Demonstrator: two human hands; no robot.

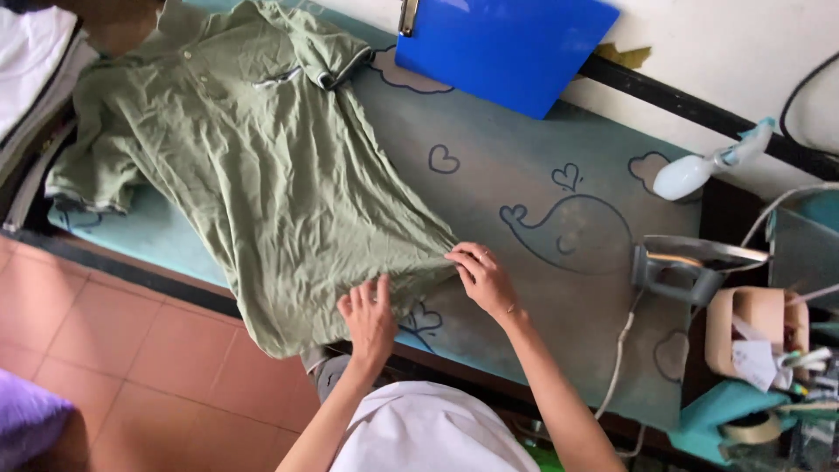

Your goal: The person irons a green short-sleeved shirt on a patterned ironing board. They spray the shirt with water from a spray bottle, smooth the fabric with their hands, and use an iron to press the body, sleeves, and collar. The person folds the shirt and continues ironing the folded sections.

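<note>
A green polo shirt (253, 166) lies spread on a teal ironing surface (533, 157) printed with whales and hearts. My left hand (369, 320) rests flat on the shirt's bottom hem near the front edge, fingers apart. At the hem's right corner, my right hand (483, 278) pinches the fabric. The shirt's lower left part hangs over the edge.
A clothes iron (686, 267) stands upright at the right, its cord trailing down. A blue clipboard (507, 48) leans at the back. A white spray bottle (708, 166) lies near the wall. A box of small items (760, 336) and a tape roll (750, 428) sit at the right.
</note>
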